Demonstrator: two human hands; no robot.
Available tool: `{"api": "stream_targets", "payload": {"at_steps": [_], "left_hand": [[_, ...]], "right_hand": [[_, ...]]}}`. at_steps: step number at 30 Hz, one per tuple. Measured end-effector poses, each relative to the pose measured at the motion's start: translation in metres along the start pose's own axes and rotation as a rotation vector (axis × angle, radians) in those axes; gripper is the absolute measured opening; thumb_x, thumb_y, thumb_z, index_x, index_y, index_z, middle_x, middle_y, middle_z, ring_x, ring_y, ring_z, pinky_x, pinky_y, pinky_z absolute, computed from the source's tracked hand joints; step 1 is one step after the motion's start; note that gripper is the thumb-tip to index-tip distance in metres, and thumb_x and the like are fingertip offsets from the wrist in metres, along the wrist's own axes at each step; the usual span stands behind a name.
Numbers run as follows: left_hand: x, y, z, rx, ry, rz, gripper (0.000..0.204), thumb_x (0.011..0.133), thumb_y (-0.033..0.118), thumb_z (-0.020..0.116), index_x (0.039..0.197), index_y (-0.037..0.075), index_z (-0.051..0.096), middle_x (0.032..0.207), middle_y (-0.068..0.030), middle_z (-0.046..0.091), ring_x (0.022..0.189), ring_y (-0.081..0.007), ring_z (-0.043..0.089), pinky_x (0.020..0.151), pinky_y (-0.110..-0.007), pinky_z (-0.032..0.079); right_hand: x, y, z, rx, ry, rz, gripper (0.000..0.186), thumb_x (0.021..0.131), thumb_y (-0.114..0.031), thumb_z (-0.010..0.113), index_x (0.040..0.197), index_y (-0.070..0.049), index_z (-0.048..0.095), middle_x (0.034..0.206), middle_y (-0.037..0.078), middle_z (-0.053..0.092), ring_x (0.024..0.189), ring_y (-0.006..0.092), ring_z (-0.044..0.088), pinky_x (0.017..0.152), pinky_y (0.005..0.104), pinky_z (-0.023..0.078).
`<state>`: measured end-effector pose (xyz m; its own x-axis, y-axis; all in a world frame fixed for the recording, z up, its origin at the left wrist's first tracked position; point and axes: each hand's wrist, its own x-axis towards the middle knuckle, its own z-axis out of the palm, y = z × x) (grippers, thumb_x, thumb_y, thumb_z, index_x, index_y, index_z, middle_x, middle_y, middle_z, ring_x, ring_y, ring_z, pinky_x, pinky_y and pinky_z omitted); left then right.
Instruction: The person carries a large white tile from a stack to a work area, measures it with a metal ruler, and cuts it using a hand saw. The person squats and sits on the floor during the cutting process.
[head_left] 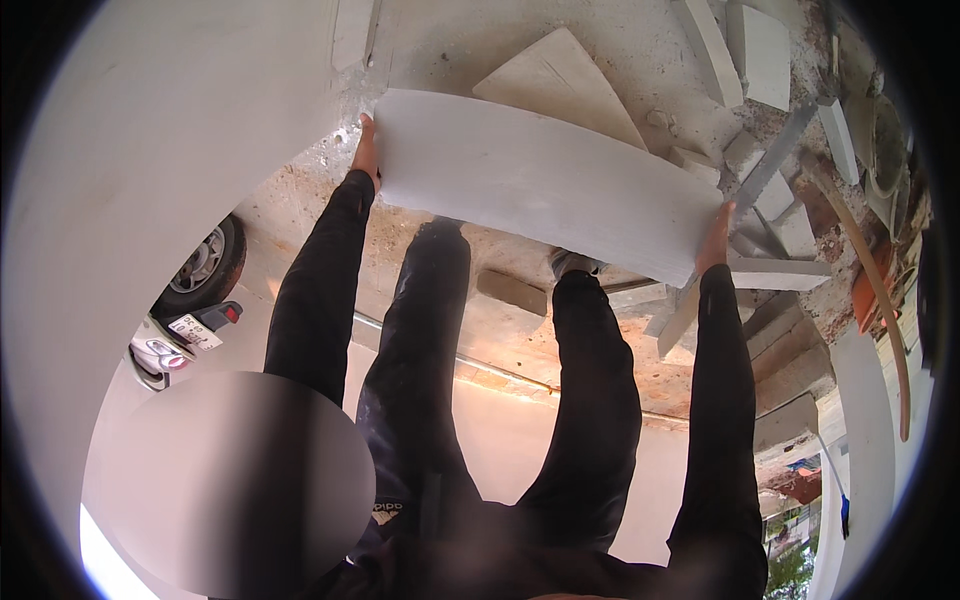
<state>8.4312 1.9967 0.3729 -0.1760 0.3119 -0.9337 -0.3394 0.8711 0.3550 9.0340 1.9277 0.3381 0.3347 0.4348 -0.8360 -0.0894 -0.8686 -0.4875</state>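
A long, smooth, pale grey slab [540, 180] stretches across the space in front of my legs, its right end lower in view than its left. My left hand [367, 150] grips the slab's left end. At the opposite end, my right hand [715, 238] presses against the short edge, so the slab is held between both hands. Most of the fingers are hidden by the slab's ends or seen edge-on. Just beyond its far edge lies a pale board with a pointed corner [565, 85], partly covered by the slab.
Broken pale block pieces [760, 60] and grey offcuts [778, 275] litter the floor at the right. A curved brown strip [870, 250] lies farther right. A flat brownish piece [512, 291] sits between my feet. A vehicle wheel [205, 262] shows at the left, past a pale wall [180, 120].
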Motion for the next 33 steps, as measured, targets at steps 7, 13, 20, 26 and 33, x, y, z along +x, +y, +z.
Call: {"api": "stream_targets", "payload": {"at_steps": [7, 13, 20, 26, 33], "left_hand": [[0.008, 0.105, -0.009, 0.852, -0.065, -0.119, 0.088, 0.079, 0.073, 0.048, 0.144, 0.013, 0.039, 0.124, -0.0119, 0.053, 0.099, -0.0229, 0.051, 0.089, -0.034, 0.036], [0.023, 0.172, 0.11, 1.261, 0.016, -0.003, 0.074, 0.074, 0.071, 0.055, 0.119, 0.013, 0.062, 0.101, -0.0066, 0.061, 0.076, -0.0161, 0.051, 0.071, -0.032, 0.041], [0.031, 0.21, 0.163, 1.258, -0.238, 0.016, 0.077, 0.072, 0.07, 0.058, 0.121, 0.01, 0.061, 0.107, -0.0118, 0.064, 0.089, -0.0228, 0.063, 0.079, -0.037, 0.047], [0.023, 0.19, 0.108, 0.87, -0.077, -0.084, 0.091, 0.071, 0.07, 0.064, 0.143, 0.018, 0.041, 0.142, -0.0124, 0.042, 0.117, -0.0292, 0.054, 0.093, -0.043, 0.043], [0.093, 0.113, 0.064, 0.338, -0.35, 0.265, 0.07, 0.09, 0.064, 0.043, 0.143, 0.019, 0.037, 0.146, -0.0072, 0.039, 0.133, -0.0261, 0.036, 0.106, -0.043, 0.03]], "right_hand": [[-0.103, 0.035, 0.036, 0.117, -0.227, 0.376, 0.08, 0.09, -0.064, 0.043, 0.145, -0.007, 0.033, 0.143, 0.008, 0.04, 0.127, 0.0212, 0.042, 0.106, 0.0349, 0.031], [-0.079, 0.089, -0.003, 0.087, -0.293, 0.506, 0.073, 0.089, -0.055, 0.054, 0.141, -0.006, 0.04, 0.137, 0.008, 0.049, 0.118, 0.022, 0.051, 0.102, 0.0312, 0.036], [-0.109, -0.056, 0.025, -0.441, -0.426, -0.126, 0.064, 0.088, -0.049, 0.057, 0.131, -0.002, 0.051, 0.129, 0.015, 0.054, 0.119, 0.0245, 0.051, 0.1, 0.0338, 0.037], [-0.2, -0.11, 0.112, -0.818, -0.317, -0.837, 0.096, 0.064, -0.037, 0.082, 0.142, -0.008, 0.035, 0.128, 0.017, 0.048, 0.121, 0.0349, 0.046, 0.104, 0.0438, 0.033], [-0.194, -0.087, 0.176, -0.992, 0.072, -0.856, 0.09, 0.057, -0.027, 0.084, 0.135, -0.013, 0.042, 0.118, 0.012, 0.051, 0.108, 0.0314, 0.051, 0.092, 0.0438, 0.042]]}}
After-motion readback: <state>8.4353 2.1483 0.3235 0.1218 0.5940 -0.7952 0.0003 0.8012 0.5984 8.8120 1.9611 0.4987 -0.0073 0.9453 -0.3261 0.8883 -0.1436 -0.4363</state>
